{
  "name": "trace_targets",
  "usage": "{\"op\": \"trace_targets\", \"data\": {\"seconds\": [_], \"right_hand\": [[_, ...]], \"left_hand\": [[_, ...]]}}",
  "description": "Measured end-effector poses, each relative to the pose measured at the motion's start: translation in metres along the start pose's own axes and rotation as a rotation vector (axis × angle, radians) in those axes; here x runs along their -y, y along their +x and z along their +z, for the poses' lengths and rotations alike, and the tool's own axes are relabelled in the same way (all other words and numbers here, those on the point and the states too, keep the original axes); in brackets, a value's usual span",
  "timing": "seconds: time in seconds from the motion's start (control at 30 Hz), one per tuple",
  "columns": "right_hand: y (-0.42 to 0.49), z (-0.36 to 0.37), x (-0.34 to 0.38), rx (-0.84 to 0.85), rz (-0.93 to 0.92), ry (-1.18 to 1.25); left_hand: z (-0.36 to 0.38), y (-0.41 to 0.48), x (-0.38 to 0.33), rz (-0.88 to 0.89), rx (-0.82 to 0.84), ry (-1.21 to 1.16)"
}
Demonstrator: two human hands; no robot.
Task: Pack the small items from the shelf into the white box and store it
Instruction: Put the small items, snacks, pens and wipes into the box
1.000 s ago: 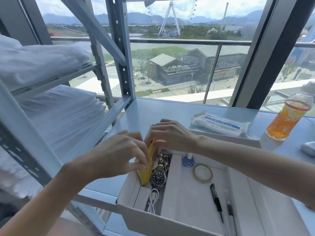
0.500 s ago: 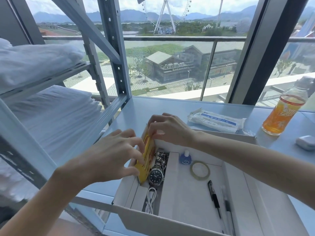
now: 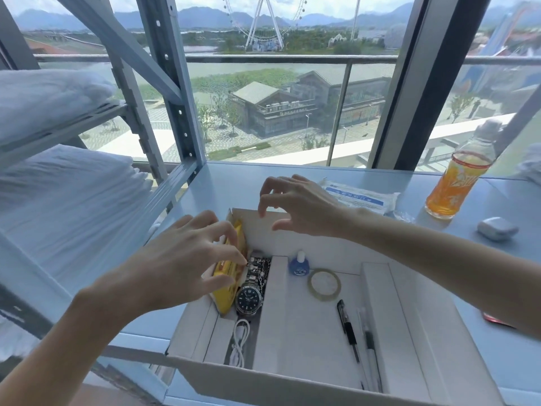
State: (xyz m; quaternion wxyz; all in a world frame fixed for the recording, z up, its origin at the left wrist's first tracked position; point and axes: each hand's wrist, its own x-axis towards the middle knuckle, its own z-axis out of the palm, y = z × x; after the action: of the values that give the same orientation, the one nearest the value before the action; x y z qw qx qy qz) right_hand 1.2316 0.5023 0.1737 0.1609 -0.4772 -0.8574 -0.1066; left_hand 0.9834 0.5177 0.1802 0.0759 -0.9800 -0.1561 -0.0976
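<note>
Head view, listed near to far.

- White box [image 3: 292, 385]: seen open-topped on the shelf [image 3: 222, 183], front wall nearest. Judged light cardboard, stiff at the walls. Best lifted w/ both hands under the base and kept level, as contents lay loose.
- Narrow left channel: white cable [image 3: 240, 341] coiled at the near end. Watch [image 3: 248, 300] laid beyond it, face up; judged the heaviest item, w/ a scratch-prone glass.
- Yellow packet [image 3: 227, 276]: stood on edge against the left wall, touching the watch. Judged light, soft and crinkly; best taken by its long edges.
- Left hand [image 3: 181, 259]: fingers curled, packet pinched betw. thumb and fingertips.
- Wide middle section: two pens [image 3: 348, 329] side by side, then a tape ring [image 3: 324, 285] laid flat, then a small blue bottle [image 3: 299, 263] upright nr. the far wall.
- Right hand [image 3: 301, 206]: held above the far wall, fingers loosely curled and spread, nothing held.
- Not yet packed, on the shelf beyond: sealed white pack [image 3: 360, 197], small grey case [image 3: 497, 228], orange drink bottle [image 3: 456, 183].
</note>
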Motion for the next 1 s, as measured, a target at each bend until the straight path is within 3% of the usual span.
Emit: {"op": "trace_targets", "data": {"seconds": [0.2,0.47,0.77,0.9,1.0], "right_hand": [[-0.068,-0.051,-0.013,0.026,0.155,0.015],[-0.248,-0.125,-0.026,-0.1,0.521,0.06],[-0.389,-0.118,-0.064,0.251,0.803,0.153],[-0.413,-0.078,-0.086,0.349,0.789,0.174],[-0.417,-0.051,-0.099,0.37,0.802,0.242]], "left_hand": [[-0.014,0.046,-0.038,0.117,-0.103,-0.036],[-0.037,0.085,-0.13,0.177,-0.194,0.001],[-0.012,0.15,-0.282,0.107,-0.307,-0.017],[0.048,0.202,-0.342,0.012,-0.227,-0.08],[0.107,0.245,-0.351,-0.174,-0.025,-0.161]]}}
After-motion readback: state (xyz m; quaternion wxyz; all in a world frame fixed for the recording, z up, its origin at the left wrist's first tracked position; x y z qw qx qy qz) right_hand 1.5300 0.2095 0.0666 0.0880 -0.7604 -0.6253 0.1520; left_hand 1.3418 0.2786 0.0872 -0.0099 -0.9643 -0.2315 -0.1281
